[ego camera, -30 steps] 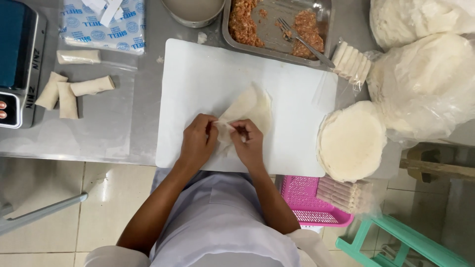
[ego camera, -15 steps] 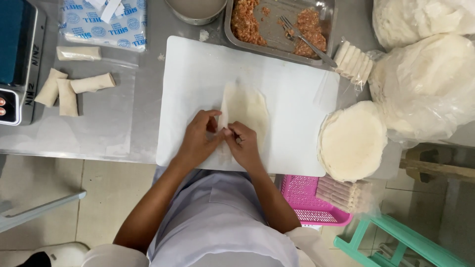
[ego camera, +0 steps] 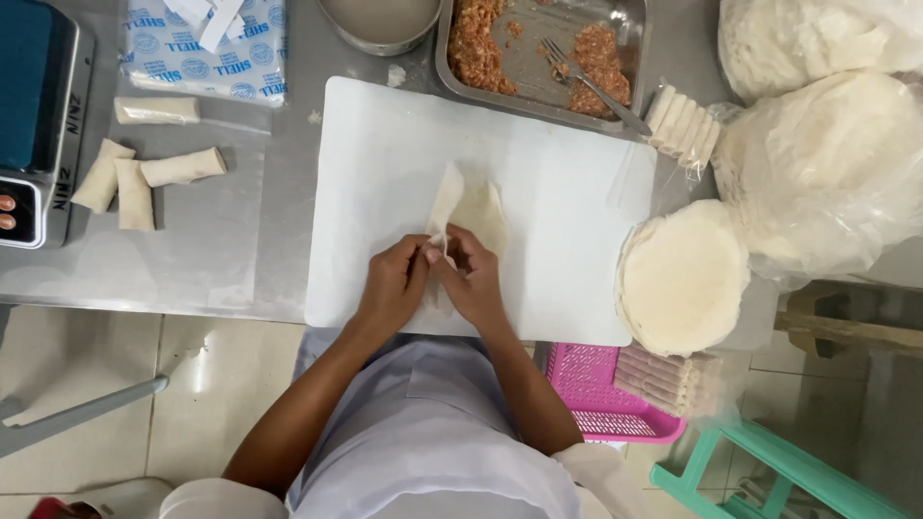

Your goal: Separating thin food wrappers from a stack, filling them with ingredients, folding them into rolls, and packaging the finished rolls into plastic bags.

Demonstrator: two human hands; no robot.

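**Wrapper mid-fold at near edge of board**

Wrapper (ego camera: 471, 207) flat on white board (ego camera: 558, 163), near the front edge, far corner pointing away, left flap already turned inward. Pinched at its near end between both hands: left hand (ego camera: 392, 284) and right hand (ego camera: 473, 279) together, knuckles touching, fingertips closed on the thin sheet. Filling inside not visible, hidden under the folds and fingers.

Judged as the folding-and-rolling step: sides tucked, roll about to start from the near end. Next move probably calls for an even forward roll with both thumbs, tight enough to trap the filling, gentle enough not to tear the sheet, and a sealed far corner.

Outward from the board: stack of round wrappers (ego camera: 681, 274) just to the right, bagged wrappers (ego camera: 827, 163) beyond it. Metal tray (ego camera: 538, 86) with minced filling (ego camera: 476, 38) and a fork (ego camera: 586, 82) at the far edge, round bowl (ego camera: 380, 24) beside it. Finished rolls (ego camera: 135, 173) well apart on the left of the steel table (ego camera: 279, 144), next to a scale (ego camera: 34, 125) and a blue-and-white packet (ego camera: 207, 43). Pink basket (ego camera: 606, 399) below the table edge on the right.
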